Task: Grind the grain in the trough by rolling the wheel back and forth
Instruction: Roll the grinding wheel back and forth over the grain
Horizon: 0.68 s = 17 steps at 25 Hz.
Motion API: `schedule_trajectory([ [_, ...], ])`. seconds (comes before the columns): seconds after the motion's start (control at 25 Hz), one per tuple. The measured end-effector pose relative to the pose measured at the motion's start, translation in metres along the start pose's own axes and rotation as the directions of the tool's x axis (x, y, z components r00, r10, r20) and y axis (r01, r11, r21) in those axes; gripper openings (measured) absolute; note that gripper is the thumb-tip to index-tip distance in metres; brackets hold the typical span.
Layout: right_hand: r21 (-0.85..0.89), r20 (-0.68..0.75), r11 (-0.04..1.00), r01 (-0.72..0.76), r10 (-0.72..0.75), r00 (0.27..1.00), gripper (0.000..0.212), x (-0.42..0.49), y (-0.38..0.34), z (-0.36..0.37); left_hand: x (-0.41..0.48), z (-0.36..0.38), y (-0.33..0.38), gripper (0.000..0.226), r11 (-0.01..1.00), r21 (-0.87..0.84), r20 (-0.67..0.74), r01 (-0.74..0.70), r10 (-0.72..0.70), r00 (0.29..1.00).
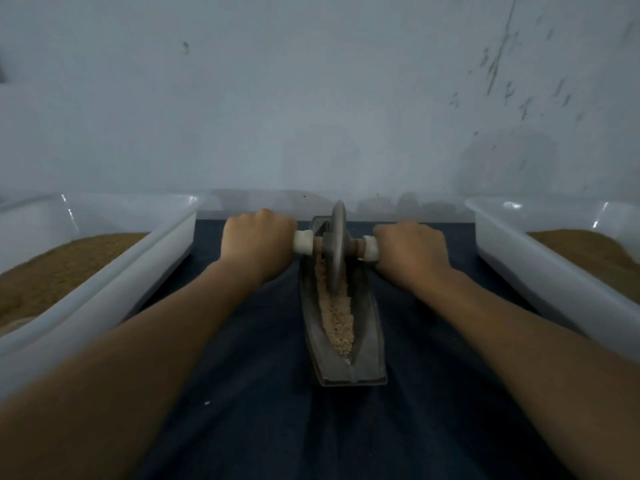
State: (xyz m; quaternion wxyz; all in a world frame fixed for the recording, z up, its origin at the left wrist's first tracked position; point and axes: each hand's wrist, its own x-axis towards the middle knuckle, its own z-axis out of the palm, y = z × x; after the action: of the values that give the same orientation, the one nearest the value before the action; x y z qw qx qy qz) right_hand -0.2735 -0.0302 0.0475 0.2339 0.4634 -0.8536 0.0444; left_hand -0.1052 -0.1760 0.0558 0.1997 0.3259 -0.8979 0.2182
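Head view: nearest the camera, two bare forearms are reaching forward over a dark blue cloth (pixel 259 393), one on each side of the trough. That stance is likely setting the person's weight squarely behind the tool.

The metal trough (pixel 367 327) is lying lengthwise on the cloth, with its blunt near end toward the person and its far end pointing at the wall. A push or pull along the arms is therefore running straight down its channel. Pale, coarse grain (pixel 337 323) is filling the V-shaped channel from the near tip up to the wheel.

The wheel (pixel 336 251) is standing on edge in the far half of the trough, with its rim sitting down in the grain. Whatever is lying in the channel beyond it is hidden. A wooden axle (pixel 317 244) is passing through the hub, with a white sleeve showing on each side.

The left hand (pixel 258 237) is gripping the axle's left end in a closed fist, knuckles up, and the right hand (pixel 410 249) is doing the same on the right end. The thumbs are not showing. This even, two-sided hold is probably steadying the thin disc upright.

A left tub (pixel 121 289) and a right tub (pixel 540 278), both translucent plastic, are flanking the cloth, each holding brown meal. A pale wall (pixel 311 98) is closing the scene behind.
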Motion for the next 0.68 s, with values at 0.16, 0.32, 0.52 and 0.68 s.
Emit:
schedule_trajectory([
  [0.16, -0.050, -0.227, 0.984, 0.171, -0.178, 0.957, 0.023, -0.055, 0.021, -0.001, -0.042, -0.011, -0.014, 0.020, 0.975, 0.049, -0.148, -0.216, 0.221, 0.964],
  [0.32, -0.122, -0.303, 0.973, 0.197, -0.225, 0.926, 0.031, -0.055, 0.022, -0.006, -0.047, -0.002, -0.020, 0.033, 0.976, 0.070, -0.230, -0.206, 0.217, 0.949],
  [0.52, -0.129, -0.043, 0.988, 0.086, -0.092, 0.995, 0.019, 0.014, -0.004, -0.012, -0.007, 0.021, -0.004, 0.015, 0.988, -0.119, -0.006, 0.095, -0.097, 0.995],
  [0.68, -0.173, -0.063, 0.952, 0.254, -0.268, 0.961, 0.014, -0.019, 0.008, -0.018, -0.035, 0.011, -0.020, 0.009, 0.986, -0.137, -0.030, -0.094, 0.091, 0.995],
])
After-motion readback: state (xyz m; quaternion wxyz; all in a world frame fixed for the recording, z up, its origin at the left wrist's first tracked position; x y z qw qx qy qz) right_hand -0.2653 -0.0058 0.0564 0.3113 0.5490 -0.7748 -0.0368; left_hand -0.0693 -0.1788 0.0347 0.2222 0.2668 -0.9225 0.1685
